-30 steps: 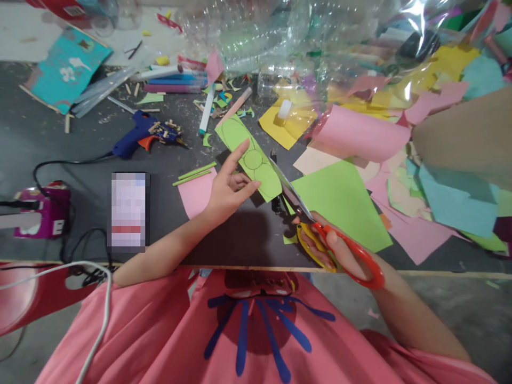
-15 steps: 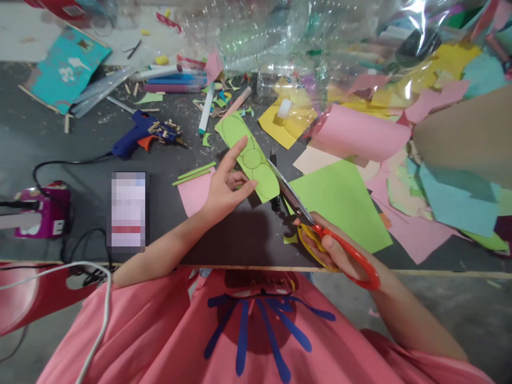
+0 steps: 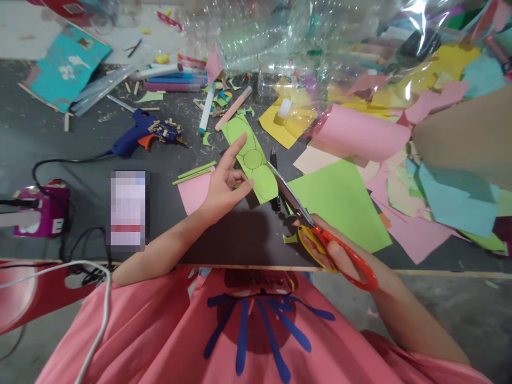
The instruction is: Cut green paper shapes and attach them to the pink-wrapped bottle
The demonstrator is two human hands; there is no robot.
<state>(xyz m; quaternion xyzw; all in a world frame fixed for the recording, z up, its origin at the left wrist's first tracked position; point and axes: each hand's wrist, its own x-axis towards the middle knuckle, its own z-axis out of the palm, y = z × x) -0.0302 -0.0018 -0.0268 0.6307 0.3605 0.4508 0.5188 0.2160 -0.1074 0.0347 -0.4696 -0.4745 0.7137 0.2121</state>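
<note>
A strip of light green paper (image 3: 263,181) with a circle and petal-like outlines drawn on it is held up by my left hand (image 3: 226,186), index finger and thumb against its left side. My right hand (image 3: 340,255) grips scissors (image 3: 294,200) with red and yellow handles. Their blades point up and left, the tips at the strip's right edge beside the drawn circle. Behind the blades a black pen (image 3: 273,160) lies on the table, partly hidden by the strip. A small green scrap (image 3: 290,238) rests left of the scissor handles.
A blue glue gun (image 3: 138,130), a phone (image 3: 128,210) and a purple box with cables (image 3: 44,213) are on the left. Right are a green sheet (image 3: 340,205), a rolled pink sheet (image 3: 364,130) and coloured papers. Clear plastic bottles (image 3: 256,42) crowd the back.
The green strip has turned slightly in my left hand, its upper end shifting right. The scissors stay nearly in place, their handles a touch further left.
</note>
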